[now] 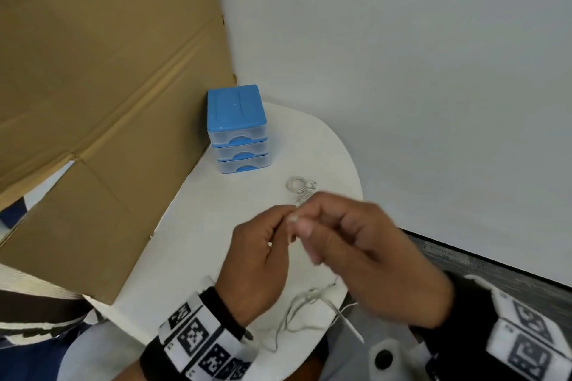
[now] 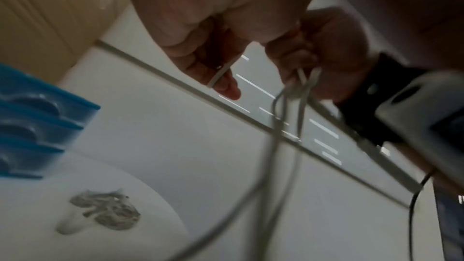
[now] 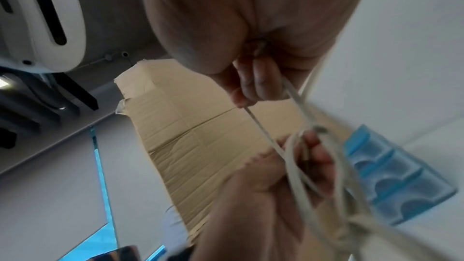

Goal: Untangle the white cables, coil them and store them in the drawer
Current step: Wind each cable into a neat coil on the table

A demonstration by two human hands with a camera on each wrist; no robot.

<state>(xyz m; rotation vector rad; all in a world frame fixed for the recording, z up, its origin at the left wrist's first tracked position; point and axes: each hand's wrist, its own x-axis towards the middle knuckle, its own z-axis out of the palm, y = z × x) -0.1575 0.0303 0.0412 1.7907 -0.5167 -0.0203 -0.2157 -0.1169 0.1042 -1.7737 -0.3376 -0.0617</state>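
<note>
We raised both hands above the tabletop (image 1: 192, 226), left hand (image 1: 260, 260) and right hand (image 1: 365, 254) fingertip to fingertip, each pinching the white cable (image 1: 303, 306) trailing near us; a coiled cable (image 1: 298, 184) lay beyond, near the drawer unit (image 1: 238, 130).

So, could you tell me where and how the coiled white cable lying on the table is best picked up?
Pinch the coiled cable across its bundled loops, coming straight down from above. It lies flat on the table, clear of the drawer unit, so gripping all the strands together should keep the coil intact.
</note>
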